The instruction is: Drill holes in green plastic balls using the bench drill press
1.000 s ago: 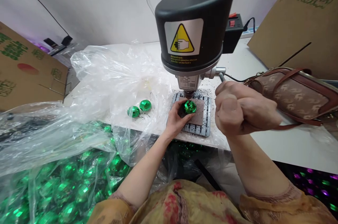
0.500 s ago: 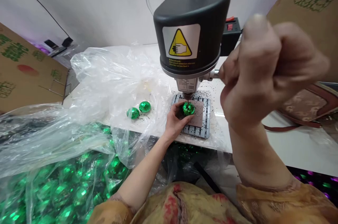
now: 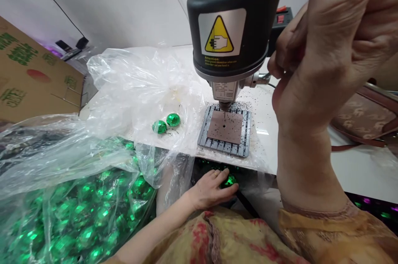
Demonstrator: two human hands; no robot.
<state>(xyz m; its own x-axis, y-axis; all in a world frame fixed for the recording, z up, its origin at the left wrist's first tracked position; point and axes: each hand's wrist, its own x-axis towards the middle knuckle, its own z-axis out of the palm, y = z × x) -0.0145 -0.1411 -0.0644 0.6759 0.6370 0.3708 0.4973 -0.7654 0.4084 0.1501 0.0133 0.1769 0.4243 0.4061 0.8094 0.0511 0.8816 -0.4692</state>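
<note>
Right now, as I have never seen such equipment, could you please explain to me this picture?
A camera worn on the person's head looks down at their two bare hands. The dark machine looks like a small drill press; a brown board lies on its slotted base. The left hand holds a green faceted ball in front of the table. The right hand is raised beside the machine; whether it grips a handle is hidden. Two green balls lie left of the base.

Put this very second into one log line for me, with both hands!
left hand: holds green faceted ball, off baseplate | right hand: raised beside drill press, grip hidden | brown square pad: on baseplate
</note>
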